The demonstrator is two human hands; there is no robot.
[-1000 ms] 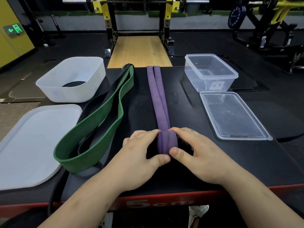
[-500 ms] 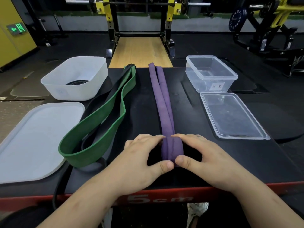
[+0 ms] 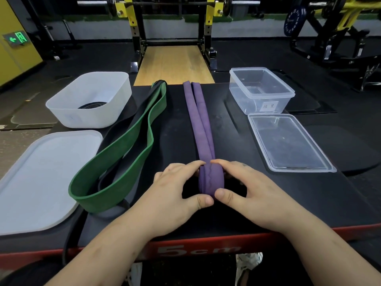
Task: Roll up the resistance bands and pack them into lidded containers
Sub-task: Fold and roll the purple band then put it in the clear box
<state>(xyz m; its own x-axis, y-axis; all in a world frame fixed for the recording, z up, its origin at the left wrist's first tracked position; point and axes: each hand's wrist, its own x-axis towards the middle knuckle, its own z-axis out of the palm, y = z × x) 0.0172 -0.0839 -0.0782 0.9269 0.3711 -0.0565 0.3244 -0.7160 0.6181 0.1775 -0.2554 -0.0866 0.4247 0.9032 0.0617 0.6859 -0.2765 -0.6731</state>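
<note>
A purple resistance band [image 3: 198, 120] lies doubled along the middle of the black platform, running away from me. Its near end is wound into a small roll [image 3: 210, 179]. My left hand [image 3: 177, 193] grips the roll from the left, thumb at the front and fingers over the top. From the right, my right hand [image 3: 245, 188] grips it the same way. A green band [image 3: 123, 153] lies looped to the left, over a black band [image 3: 115, 182].
A white tub [image 3: 68, 112] at back left holds a coiled black band [image 3: 92, 104]; its white lid [image 3: 37, 172] lies in front of it. A clear container [image 3: 261, 89] stands at back right, with its clear lid [image 3: 288, 143] nearer me. The platform's red front edge [image 3: 195, 249] is close.
The roll has grown thicker as both hands turned it away from me along the purple band. The hands have shifted slightly forward with it.
</note>
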